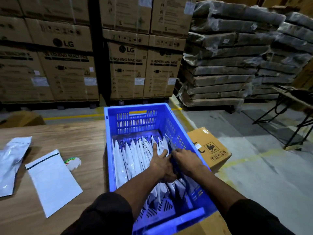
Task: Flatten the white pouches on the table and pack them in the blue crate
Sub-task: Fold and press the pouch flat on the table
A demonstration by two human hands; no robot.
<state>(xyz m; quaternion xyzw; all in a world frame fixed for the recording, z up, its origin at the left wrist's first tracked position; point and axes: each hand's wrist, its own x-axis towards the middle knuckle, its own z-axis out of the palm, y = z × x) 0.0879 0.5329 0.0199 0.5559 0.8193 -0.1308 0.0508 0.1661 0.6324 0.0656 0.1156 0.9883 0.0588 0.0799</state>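
The blue crate [135,119] sits at the right end of the wooden tabletop [67,138], its right side hanging past the tabletop edge above a cardboard box [210,150] on the floor. Inside the crate a row of white pouches [132,155] stands on edge, packed side by side from the left wall across toward the right wall.

Both hands are inside the crate, at the right end of that row. The left hand [160,164] lies flat on the pouches with its fingers [155,147] spread and straight, pressing against the last ones in the row. The right hand [185,161] is just beside it, nearer the crate's right wall, its fingers [176,151] curled down at the top edge of a pouch; whether they actually pinch it cannot be told, since the spot is dark and partly hidden by the hand. Dark sleeves cover both upper arms.

Left of the crate, two more pouches lie on the tabletop. The nearer pouch [54,182] lies flat, with a dark strip along its top edge. The far-left pouch [11,163] is puffed and crinkled, partly cut off by the frame edge. Between the flat pouch and the crate lies a small paper scrap [73,162] with coloured marks.

Beyond the crate, stacked cartons [125,61] printed "LG WASHING MACHINE" stand on the floor.
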